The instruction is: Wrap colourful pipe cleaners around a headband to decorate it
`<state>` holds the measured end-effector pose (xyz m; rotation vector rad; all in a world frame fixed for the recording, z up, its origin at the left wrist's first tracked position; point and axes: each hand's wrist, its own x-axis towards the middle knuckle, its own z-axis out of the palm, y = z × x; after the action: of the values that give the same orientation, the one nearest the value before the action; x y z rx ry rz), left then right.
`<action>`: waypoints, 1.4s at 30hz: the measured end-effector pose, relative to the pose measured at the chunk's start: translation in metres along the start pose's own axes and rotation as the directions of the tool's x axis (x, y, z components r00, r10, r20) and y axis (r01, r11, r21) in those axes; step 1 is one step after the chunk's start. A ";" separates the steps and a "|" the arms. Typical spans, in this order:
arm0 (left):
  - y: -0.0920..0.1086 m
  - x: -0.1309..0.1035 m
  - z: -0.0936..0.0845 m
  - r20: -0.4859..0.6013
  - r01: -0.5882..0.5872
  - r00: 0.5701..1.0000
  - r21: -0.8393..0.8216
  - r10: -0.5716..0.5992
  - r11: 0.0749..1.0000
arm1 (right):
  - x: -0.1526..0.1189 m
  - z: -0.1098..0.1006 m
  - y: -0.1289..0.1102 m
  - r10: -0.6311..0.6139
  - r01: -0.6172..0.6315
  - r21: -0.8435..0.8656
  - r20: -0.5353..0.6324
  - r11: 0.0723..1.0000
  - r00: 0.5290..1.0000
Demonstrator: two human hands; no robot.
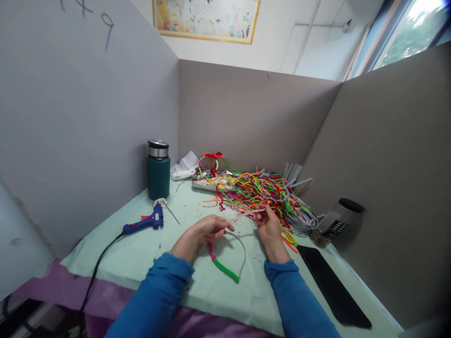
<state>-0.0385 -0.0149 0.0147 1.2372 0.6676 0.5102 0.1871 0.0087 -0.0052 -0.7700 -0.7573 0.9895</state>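
My left hand [212, 228] is closed on a thin headband [225, 271] near the middle of the table. Part of the band is wrapped in green and magenta fuzzy pipe cleaner, while a bare grey stretch curves round on the right. Between my hands runs a pale pink pipe cleaner [243, 214], its far end pinched in the fingers of my right hand [268, 223]. My left fingers hide where the pink strand meets the band. Just behind my right hand lies a big heap of coloured pipe cleaners [262, 185].
A blue glue gun [144, 224] with a black cord lies left, in front of a green flask [158, 171]. At the back a metal tray [204, 187] holds small pieces. A black flat strip [331, 284] and a clear jar [340, 220] are on the right. Partitions enclose the table.
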 end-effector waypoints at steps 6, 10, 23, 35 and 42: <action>0.003 -0.005 0.006 0.071 0.003 0.997 0.057 -0.007 0.998 | 0.001 -0.010 0.004 -0.355 0.278 -0.500 -0.064 0.820 0.933; 0.003 -0.006 0.008 0.053 0.034 0.998 0.113 -0.040 0.993 | 0.000 -0.015 0.002 -0.551 0.391 -0.704 0.000 0.593 0.834; -0.004 0.006 0.001 -0.224 -0.108 0.968 0.011 0.108 0.994 | -0.026 0.025 0.007 0.175 -0.046 -0.355 0.342 0.934 0.923; -0.010 0.016 0.003 -0.305 -0.095 0.926 0.383 0.223 0.919 | -0.034 0.036 0.027 -0.001 0.118 -0.401 0.281 0.909 0.960; -0.009 0.017 0.005 -0.304 -0.125 0.904 0.487 0.302 0.865 | -0.027 0.030 0.021 0.009 0.037 -0.242 0.184 0.970 0.983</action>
<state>-0.0234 -0.0091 0.0042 1.6967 1.0169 0.8229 0.1435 -0.0019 -0.0123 -0.8927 -1.0583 0.9737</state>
